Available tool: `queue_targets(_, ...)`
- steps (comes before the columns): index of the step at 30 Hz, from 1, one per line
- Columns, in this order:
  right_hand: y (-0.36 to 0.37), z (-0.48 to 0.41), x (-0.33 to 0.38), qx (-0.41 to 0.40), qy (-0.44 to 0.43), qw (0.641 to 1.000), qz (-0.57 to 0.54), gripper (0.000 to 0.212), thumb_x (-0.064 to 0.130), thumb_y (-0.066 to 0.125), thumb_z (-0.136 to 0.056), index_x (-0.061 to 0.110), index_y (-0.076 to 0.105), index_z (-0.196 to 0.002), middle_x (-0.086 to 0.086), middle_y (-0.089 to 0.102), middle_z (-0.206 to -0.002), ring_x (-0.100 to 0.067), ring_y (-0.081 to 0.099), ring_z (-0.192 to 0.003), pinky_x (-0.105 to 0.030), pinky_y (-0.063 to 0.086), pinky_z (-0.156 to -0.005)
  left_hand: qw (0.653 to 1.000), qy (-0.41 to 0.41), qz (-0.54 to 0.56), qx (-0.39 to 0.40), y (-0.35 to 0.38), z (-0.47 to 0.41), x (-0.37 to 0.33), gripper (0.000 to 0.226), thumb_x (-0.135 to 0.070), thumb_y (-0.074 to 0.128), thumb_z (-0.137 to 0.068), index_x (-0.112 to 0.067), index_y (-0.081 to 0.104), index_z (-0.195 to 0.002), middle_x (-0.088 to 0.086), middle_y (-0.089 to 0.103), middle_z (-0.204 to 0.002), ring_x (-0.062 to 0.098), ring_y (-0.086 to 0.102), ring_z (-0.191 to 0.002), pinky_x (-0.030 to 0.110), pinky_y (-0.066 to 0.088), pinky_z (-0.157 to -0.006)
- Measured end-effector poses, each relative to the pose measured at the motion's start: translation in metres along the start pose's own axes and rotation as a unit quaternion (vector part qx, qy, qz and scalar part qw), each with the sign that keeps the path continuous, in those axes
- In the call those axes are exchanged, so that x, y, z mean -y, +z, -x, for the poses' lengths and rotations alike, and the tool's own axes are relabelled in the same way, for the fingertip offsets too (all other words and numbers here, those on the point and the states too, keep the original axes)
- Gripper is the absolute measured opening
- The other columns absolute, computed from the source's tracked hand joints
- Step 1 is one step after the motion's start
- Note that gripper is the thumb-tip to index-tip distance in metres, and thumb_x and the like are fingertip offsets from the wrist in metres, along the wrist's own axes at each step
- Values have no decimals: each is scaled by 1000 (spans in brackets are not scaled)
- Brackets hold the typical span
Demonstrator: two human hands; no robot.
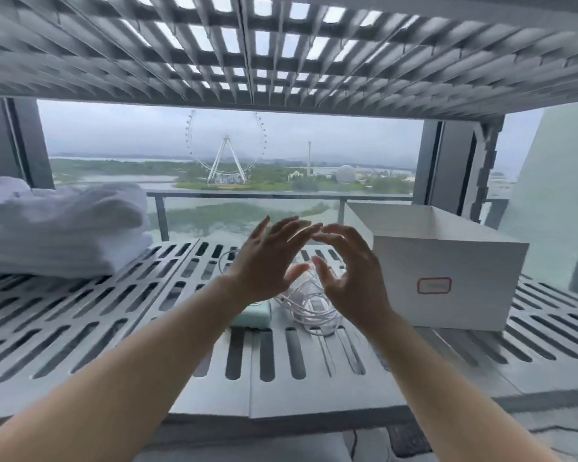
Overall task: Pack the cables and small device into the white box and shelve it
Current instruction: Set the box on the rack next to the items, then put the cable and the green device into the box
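An open white box [447, 281] with a red-outlined label stands on the slotted grey shelf [80, 328], at the right. Left of it lies a tangle of white cables [309, 306], and beside that a small mint-green device [256, 315]. My left hand [264, 258] and my right hand [347, 271] hover above the cables with fingers spread, fingertips nearly meeting. Neither hand holds anything. Part of the cables is hidden behind my hands.
Folded white towels [60, 228] are stacked at the shelf's left. A second slotted shelf [281, 51] hangs close overhead. Behind the shelf is a window with a railing [247, 195]. A grey upright post [447, 168] stands behind the box.
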State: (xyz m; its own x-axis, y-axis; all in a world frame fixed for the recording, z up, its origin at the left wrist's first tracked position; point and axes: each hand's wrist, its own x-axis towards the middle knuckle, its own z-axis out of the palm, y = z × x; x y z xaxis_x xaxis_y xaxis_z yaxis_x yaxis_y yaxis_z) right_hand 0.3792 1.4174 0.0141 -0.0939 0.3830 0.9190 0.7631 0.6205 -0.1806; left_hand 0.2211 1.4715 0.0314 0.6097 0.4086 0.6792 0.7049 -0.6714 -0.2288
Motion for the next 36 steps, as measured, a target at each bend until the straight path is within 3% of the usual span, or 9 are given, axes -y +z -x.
queue_targets(3, 25, -5, 12, 23, 19, 999, -12, 29, 10, 69, -78, 9, 63, -107, -8, 62, -113, -18, 58, -105, -26, 47, -93, 1000, -10, -14, 15, -2, 16, 21, 62, -38, 54, -88, -20, 27, -141, 2, 37, -147, 20, 29, -137, 45, 13, -114)
queue_targets(9, 64, -21, 16, 105, 87, 990, 23, 33, 14, 67, -80, 7, 60, -112, -10, 59, -113, -21, 56, -104, -26, 43, -93, 998, -27, -5, 53, 5, 35, 56, 58, -36, 50, -90, -20, 27, -141, 2, 40, -143, 20, 34, -132, 38, 23, -111)
queue_targets(14, 79, -7, 14, 99, 126, 986, 36, 33, 18, 71, -76, 8, 63, -106, -10, 62, -106, -21, 58, -98, -16, 35, -84, 995, -28, -34, 94, 28, 48, 65, 51, -42, 42, -92, -22, 31, -137, 1, 41, -141, 19, 35, -131, 41, 26, -108)
queue_targets(18, 76, 9, 1, 145, 145, 977, 63, 38, 27, 74, -73, 11, 64, -105, -7, 61, -108, -19, 56, -101, -21, 39, -87, 992, -62, 9, 108, 44, 52, 73, 45, -43, 34, -93, -23, 37, -134, 2, 45, -139, 19, 39, -128, 38, 35, -104)
queue_targets(24, 75, 15, -12, 230, 201, 944, 126, 55, 44, 68, -71, 23, 56, -121, -1, 50, -127, -18, 46, -118, -36, 40, -99, 984, -69, 72, 146, 61, 42, 78, 40, -32, 34, -95, -23, 40, -133, 4, 41, -141, 19, 34, -131, 40, 36, -106)
queue_targets(29, 74, 21, -26, 312, 253, 909, 113, 76, 46, 63, -62, 40, 35, -133, 1, 38, -140, -19, 35, -129, -45, 35, -104, 972, -119, 199, 45, 61, 54, 74, 33, -29, 38, -96, -26, 54, -125, 6, 47, -137, 21, 37, -129, 40, 38, -104)
queue_targets(32, 74, 20, -28, 309, 262, 909, 97, 75, 34, 68, -64, 43, 36, -132, 2, 42, -135, -14, 45, -117, -36, 40, -100, 975, -66, 204, 65, 50, 58, 71, 38, -46, 36, -93, -29, 59, -118, 5, 45, -139, 21, 32, -132, 43, 39, -103)
queue_targets(36, 73, 20, -27, 277, 256, 923, 78, 67, 29, 71, -65, 43, 46, -125, 4, 48, -126, 0, 49, -94, -12, 38, -82, 971, -49, 197, 129, 45, 60, 67, 61, -73, 35, -77, -36, 56, -120, 1, 37, -146, 18, 22, -138, 43, 32, -106)
